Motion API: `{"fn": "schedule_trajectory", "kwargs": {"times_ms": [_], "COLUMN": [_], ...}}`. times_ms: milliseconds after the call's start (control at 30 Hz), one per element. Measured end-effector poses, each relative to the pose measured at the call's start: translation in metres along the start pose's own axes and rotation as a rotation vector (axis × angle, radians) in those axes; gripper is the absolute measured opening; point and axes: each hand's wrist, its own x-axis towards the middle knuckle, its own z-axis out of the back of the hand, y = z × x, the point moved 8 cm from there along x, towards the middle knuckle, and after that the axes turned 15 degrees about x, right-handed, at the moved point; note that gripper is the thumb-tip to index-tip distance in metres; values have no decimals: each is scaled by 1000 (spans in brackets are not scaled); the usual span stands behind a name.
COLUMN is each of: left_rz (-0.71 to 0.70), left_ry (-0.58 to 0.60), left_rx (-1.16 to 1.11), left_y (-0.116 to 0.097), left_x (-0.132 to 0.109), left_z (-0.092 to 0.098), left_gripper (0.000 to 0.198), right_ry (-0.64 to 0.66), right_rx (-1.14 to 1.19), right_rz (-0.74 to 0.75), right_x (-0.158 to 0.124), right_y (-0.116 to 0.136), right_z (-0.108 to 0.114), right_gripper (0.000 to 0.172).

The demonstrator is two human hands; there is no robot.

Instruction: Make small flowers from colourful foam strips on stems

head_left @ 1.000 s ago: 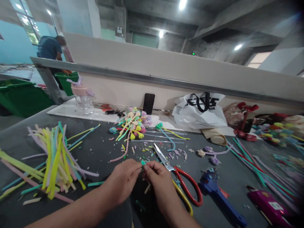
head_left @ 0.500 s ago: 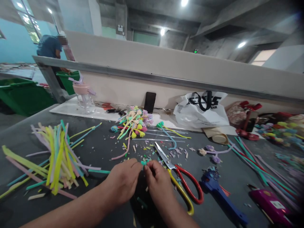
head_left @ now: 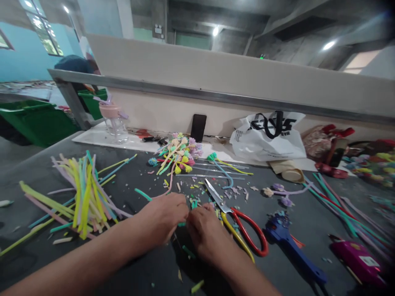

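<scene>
We have our two bare hands together over the dark, smooth tabletop (head_left: 148, 271), knuckles almost meeting. Our left hand (head_left: 168, 211) is closed in a narrow pinch on a teal stem (head_left: 143, 194), a soft, fuzzy strip; more teal shows just under the fingertips. Our right hand (head_left: 205, 230) curls in against it, but its fingertips are tucked out of sight, so we cannot tell whether it grips the stem as well.

Around us lie one pair of steel scissors (head_left: 226, 209), with one red loop and one yellow, one blue plastic tool (head_left: 293, 250) with crumbs on its head, and one glossy magenta device (head_left: 354, 261). To the left is a heap of fuzzy strips (head_left: 82, 193), too overlapped for us to count; beyond the hands is a tufted flower bunch (head_left: 179, 152). One lilac sprig (head_left: 286, 194) bears three heads, two purple and one cream.

The teal stem's free end points away from us and leftward, its long axis slanting down toward the left hand.
</scene>
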Motion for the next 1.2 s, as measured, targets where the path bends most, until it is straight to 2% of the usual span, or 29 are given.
{"fn": "schedule_trajectory", "kwargs": {"times_ms": [67,133,300,400,567,700,800,1033,1200], "left_rz": [18,114,468,570,562,442,376,310,276], "left_ry": [-50,-87,-75,-109,-239,-384,-437,-450,-471], "left_rx": [-195,-419,-825,-905,-840,-612,-480,-314,-252], "left_y": [8,20,40,40,38,28,21,13,8], "left_x": [1,2,0,-2,-3,-4,-5,-9,-7], "left_z": [8,10,-7,-11,-7,5,11,17,16], "left_gripper": [16,14,7,9,16,22,19,21,20], "right_ry": [50,63,-28,-138,-237,-340,-380,-419,-495], "right_rx": [191,457,1087,1355,1683,1734,1724,1644,1571], "right_rz": [15,-18,-224,-307,-365,-372,-350,-327,-344], "right_x": [0,1,-3,-7,-6,-3,-3,-4,-7], "right_y": [3,2,-15,-23,-21,-25,-28,-27,-42], "right_z": [-1,1,-4,-11,-15,-7,-4,-6,-10], "right_gripper": [17,17,23,23,22,19,15,17,16]}}
